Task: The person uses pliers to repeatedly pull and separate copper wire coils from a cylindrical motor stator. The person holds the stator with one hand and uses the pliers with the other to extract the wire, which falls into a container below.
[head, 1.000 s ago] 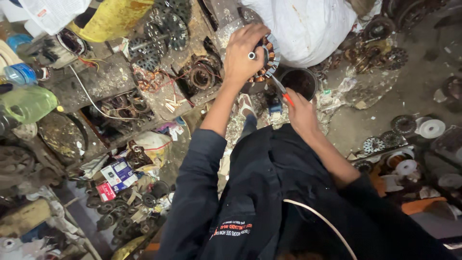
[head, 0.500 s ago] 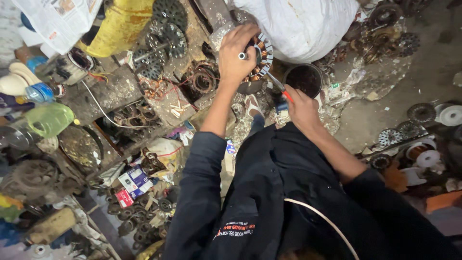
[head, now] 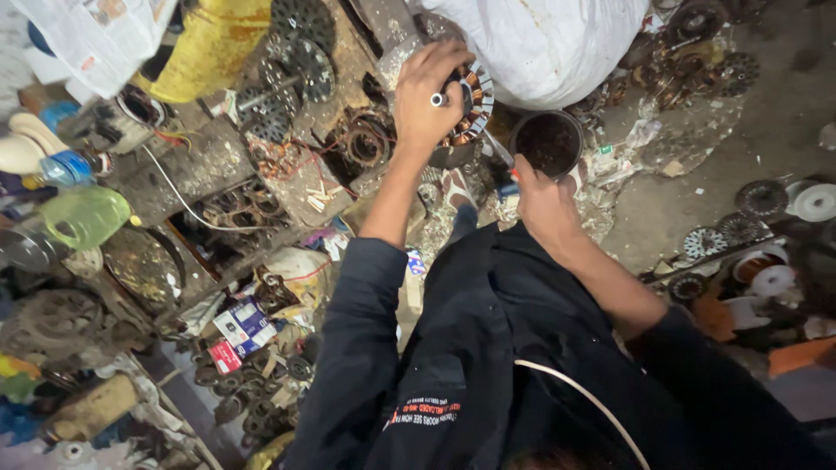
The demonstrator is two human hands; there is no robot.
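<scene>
Motor stator (head: 468,103), top centre of view, held up above the floor clutter. It is a ring, so it has no real long axis; its flat face is tilted toward the camera and its steel shaft end (head: 438,100) points up at the lens. Looks: round stack of grey metal teeth around the rim, copper wire coils wound between them, orange-brown, dusty. About half the ring is hidden behind the hand.

Left hand (head: 428,96) is clamped on the stator from its 9 o'clock side, fingers (head: 444,54) curled over the top rim, shaft poking out between them. Fingers closed tight on it.

Right hand (head: 542,202) sits at 5 o'clock from the stator, fingers wrapped together around a thin tool (head: 503,158) with a red handle bit. The metal tip runs up toward 11 o'clock to the stator's lower edge; cannot tell if it touches.

Dark round pot (head: 547,141) just beside the stator at 4 o'clock. White sack (head: 557,43) at 2 o'clock, behind it. Copper coil scrap (head: 366,139) at 8 o'clock on the dirty counter (head: 187,157). Yellow container (head: 209,43) well apart at 10 o'clock. Green plastic jug (head: 83,218) far off at 8 o'clock.
</scene>
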